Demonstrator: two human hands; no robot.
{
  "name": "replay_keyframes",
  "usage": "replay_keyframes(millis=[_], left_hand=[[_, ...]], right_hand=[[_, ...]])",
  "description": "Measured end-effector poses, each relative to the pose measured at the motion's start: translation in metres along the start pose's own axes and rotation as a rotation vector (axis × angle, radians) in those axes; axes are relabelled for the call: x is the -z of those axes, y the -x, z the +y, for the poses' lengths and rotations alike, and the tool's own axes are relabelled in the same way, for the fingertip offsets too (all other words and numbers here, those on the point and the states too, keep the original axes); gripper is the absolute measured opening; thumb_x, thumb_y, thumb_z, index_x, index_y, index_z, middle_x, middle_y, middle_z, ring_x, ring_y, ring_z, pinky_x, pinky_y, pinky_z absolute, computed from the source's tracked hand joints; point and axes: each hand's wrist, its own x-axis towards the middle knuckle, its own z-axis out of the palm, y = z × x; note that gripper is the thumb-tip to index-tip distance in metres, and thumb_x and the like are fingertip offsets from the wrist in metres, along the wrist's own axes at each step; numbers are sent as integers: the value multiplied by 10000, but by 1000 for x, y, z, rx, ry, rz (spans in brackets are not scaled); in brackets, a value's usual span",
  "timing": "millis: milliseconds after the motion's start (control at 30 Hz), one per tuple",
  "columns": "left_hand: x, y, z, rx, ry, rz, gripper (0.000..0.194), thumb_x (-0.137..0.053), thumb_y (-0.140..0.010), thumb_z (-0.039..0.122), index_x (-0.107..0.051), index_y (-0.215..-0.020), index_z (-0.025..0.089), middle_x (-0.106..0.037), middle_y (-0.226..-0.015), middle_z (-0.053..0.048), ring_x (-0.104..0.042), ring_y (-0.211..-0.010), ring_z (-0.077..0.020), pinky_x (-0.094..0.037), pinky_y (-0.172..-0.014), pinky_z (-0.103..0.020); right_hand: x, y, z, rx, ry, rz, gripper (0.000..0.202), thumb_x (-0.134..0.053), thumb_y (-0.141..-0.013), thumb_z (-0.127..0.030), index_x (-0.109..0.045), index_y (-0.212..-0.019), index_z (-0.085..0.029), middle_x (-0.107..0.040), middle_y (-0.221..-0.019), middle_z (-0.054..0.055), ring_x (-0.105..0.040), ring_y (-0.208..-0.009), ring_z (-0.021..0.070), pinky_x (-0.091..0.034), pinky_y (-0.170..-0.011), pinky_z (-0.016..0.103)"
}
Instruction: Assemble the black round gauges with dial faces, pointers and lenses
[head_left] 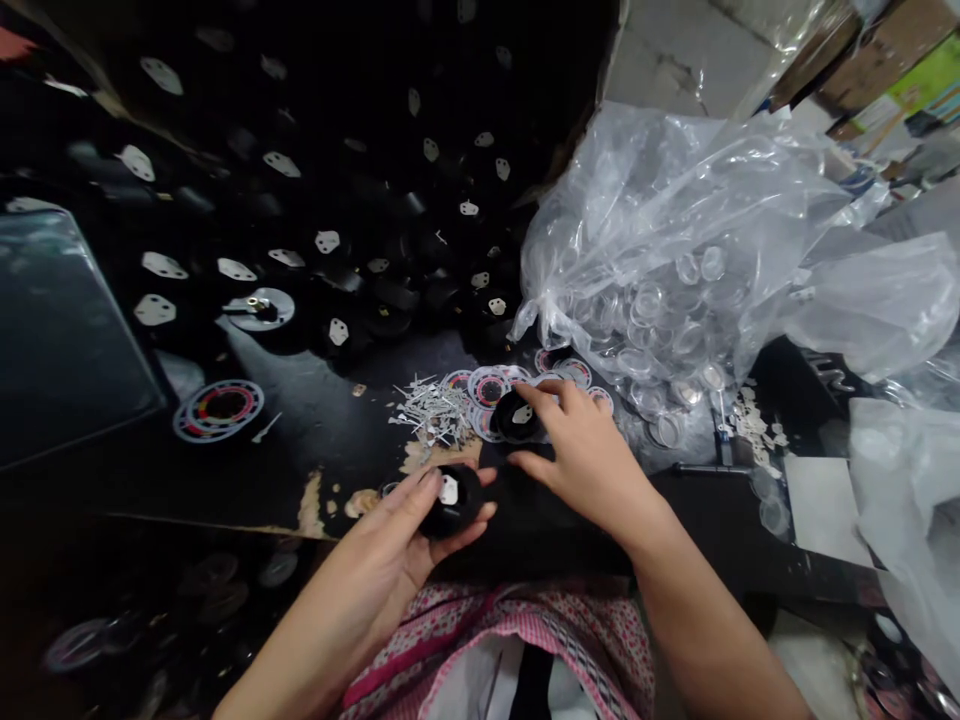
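Observation:
My left hand is closed around a black round housing with a small white plate on its face. To the right and a little farther off, my right hand grips a second black round housing, also with a white plate in it, between thumb and fingers. That one is above several printed dial discs lying loosely overlapped. Just left of the discs lies a heap of small pale pointers.
A clear plastic bag full of transparent round covers spreads over the right side. Many black housings with white plates fill the back. More dial discs lie left, near a dark glossy panel. White paper lies right.

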Motion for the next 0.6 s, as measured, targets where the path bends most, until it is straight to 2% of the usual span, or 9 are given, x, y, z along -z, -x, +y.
replay_keyframes(millis=[100, 200, 267, 367, 467, 533, 600], left_hand=[[12, 1, 13, -162, -29, 115, 258, -734, -855, 443, -764, -991, 226, -800, -1090, -86, -774, -835, -209, -637, -741, -269], [20, -2, 24, -394, 14, 260, 211, -680, -902, 438, -724, -968, 243, -799, -1070, -49, -763, -927, -203, -625, -823, -266], [22, -4, 27, -463, 59, 302, 195, -650, -926, 436, -709, -979, 257, -791, -1082, -32, -731, -1055, -218, -600, -921, -301], [20, -5, 25, -475, 97, 278, 196, -617, -955, 423, -710, -981, 253, -772, -1105, -24, -650, -1220, -235, -534, -1047, -353], [11, -13, 23, -543, 111, 234, 193, -599, -971, 408, -707, -972, 249, -753, -1127, -20, -578, -1317, -232, -458, -1126, -363], [2, -23, 22, -590, 122, 198, 177, -596, -975, 403, -698, -973, 258, -739, -1142, -8, -554, -1343, -218, -422, -1150, -351], [-9, -34, 21, -578, 125, 151, 178, -605, -967, 404, -693, -975, 249, -735, -1137, -15, -576, -1314, -219, -420, -1145, -351]], right_hand=[[-3, -24, -6, 35, -23, -11, 481, -685, -894, -299, -568, -1343, -174, -631, -1266, 151, -599, -1200, 336, -476, -999, 531], [-1, -50, -18, 86, -172, 101, 518, -672, -912, -339, -524, -1387, -194, -591, -1345, 135, -571, -1259, 302, -470, -1029, 472], [0, -60, -26, 99, -211, 176, 483, -638, -944, -340, -525, -1393, -202, -579, -1372, 133, -567, -1261, 290, -467, -1026, 457], [-6, -60, -28, 106, -145, 118, 294, -550, -998, -300, -650, -1252, -193, -672, -1218, 112, -611, -1137, 276, -474, -972, 441], [-21, -49, -20, 93, 41, 34, 356, -571, -985, -323, -646, -1298, -172, -670, -1253, 135, -572, -1138, 330, -460, -937, 488], [-27, -41, -11, 82, 104, 36, 426, -591, -974, -351, -608, -1361, -174, -632, -1337, 139, -535, -1183, 352, -444, -946, 507], [-28, -34, -2, 72, 107, 31, 430, -599, -969, -369, -612, -1363, -197, -637, -1339, 119, -528, -1188, 348, -428, -965, 518]])
